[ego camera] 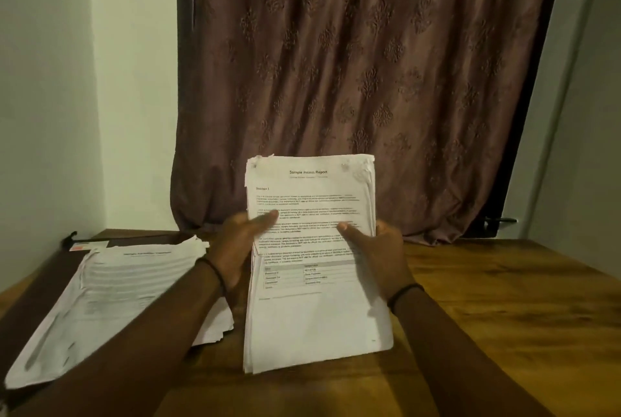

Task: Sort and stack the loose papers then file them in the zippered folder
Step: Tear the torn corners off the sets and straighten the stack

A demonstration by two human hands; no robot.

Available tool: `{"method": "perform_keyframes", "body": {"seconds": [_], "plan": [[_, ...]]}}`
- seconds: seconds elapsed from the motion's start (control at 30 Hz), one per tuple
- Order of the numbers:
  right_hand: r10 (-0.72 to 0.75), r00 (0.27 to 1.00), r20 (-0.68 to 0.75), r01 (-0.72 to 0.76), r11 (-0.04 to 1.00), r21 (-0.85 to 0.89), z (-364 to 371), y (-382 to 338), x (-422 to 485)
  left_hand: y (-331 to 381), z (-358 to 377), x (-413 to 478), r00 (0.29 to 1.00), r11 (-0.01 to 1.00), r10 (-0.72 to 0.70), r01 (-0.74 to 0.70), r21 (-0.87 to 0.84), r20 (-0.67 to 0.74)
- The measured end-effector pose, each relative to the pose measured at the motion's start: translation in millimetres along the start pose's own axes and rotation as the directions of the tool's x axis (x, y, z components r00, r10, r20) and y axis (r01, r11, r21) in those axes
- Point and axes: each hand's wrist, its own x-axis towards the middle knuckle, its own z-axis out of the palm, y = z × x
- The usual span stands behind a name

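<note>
A thick stack of printed white papers (312, 316) stands almost upright in front of me, its bottom edge on or just above the wooden table (504, 316). The top sheet is headed "Sample Health Report". My left hand (238, 245) grips the stack's left edge, thumb across the front page. On the right edge my right hand (376, 252) holds it the same way. A second pile of papers (111, 302) lies flat at the left on a dark folder (50, 269), whose zip I cannot make out.
A brown patterned curtain (353, 80) hangs behind the table. White walls stand left and right. A small card with a red patch (87, 245) lies at the folder's far edge. A dark handle (500, 221) juts out at the right, beside the curtain.
</note>
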Motion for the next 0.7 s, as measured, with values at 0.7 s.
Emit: {"method": "perform_keyframes", "body": {"seconds": [0.7], "plan": [[-0.144, 0.950, -0.278, -0.299, -0.148, -0.943, -111, 65, -10, -59, -16, 32, 0.967, 0.976, -0.209, 0.198, -0.090, -0.144]]}}
